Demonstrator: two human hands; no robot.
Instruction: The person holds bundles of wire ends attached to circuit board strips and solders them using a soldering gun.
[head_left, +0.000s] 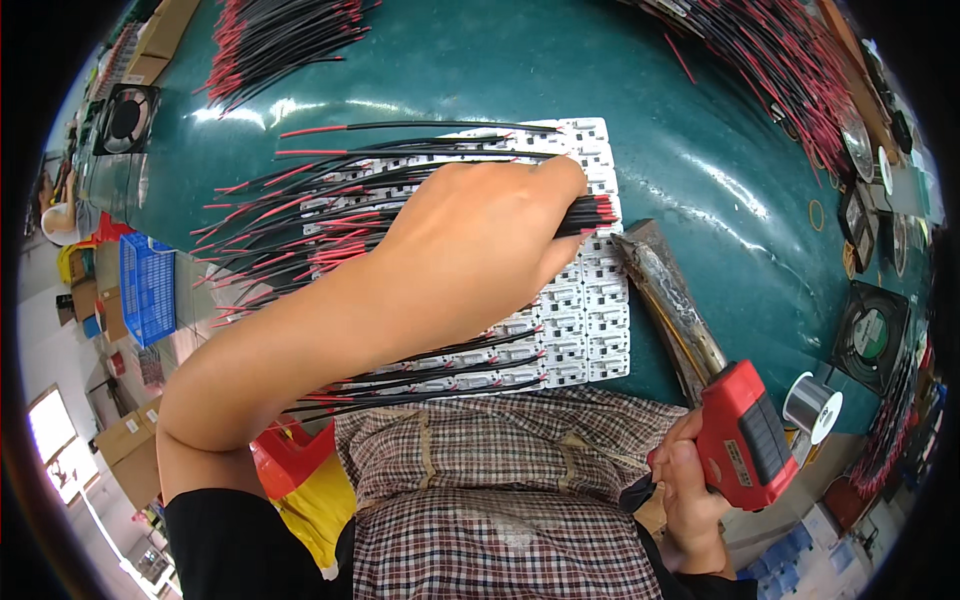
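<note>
Item, my left hand: centre of the frame, forearm running down to the lower left. Fingers together, pinched on a small bundle of red and black wires whose stripped ends poke out just right of my fingertips.

Item, white panel of small circuit boards: centre of the frame on the dark green table, under my left hand. Rows of red and black leads fan out from it toward the left.

Item, my right hand: lower right of the frame, fingers wrapped tight round the grip of a red soldering gun. Its long scorched metal barrel points up and left, lying just beside the right edge of the panel.

Item, spool of solder wire: just right of the gun.

Item, loose wire heaps: one at upper left, one at upper right.

Item, black fans: one at upper left, one at right.

Item, blue crate: left edge.

Item, checked cloth: bottom centre, over my lap.
</note>
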